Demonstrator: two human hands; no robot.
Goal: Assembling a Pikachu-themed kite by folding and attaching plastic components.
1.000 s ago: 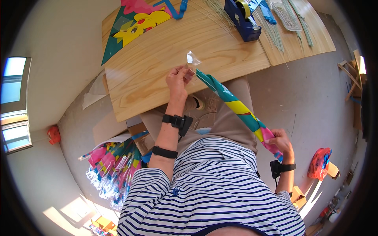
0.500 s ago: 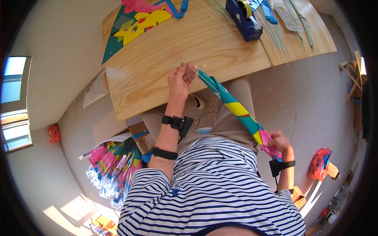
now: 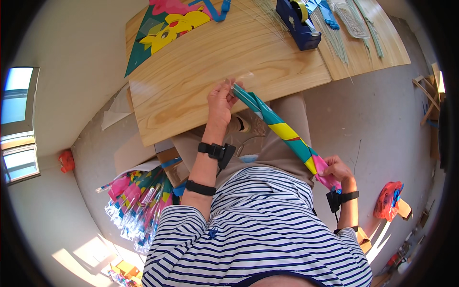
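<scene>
A rolled-up kite in teal, yellow and pink slants between my hands, over my lap and the table's front edge. My right hand is closed round its pink lower end, by my right hip. At the teal upper end, my left hand has its fingers pinched together on what looks like a thin clear plastic sleeve. The kite's tip meets these fingers; whether it lies inside the sleeve I cannot tell. Another kite sail, teal with yellow and pink shapes, lies flat at the table's far left.
The wooden table carries a blue tape dispenser, thin pale rods and a clear plastic box. Beside my left arm stands a bundle of rolled kites in clear sleeves. A red plastic bag sits right on the floor.
The rolled kite has shifted slightly up and left, so its teal tip now reaches my left fingers. My left hand has moved a little right; the right hand keeps its hold.
</scene>
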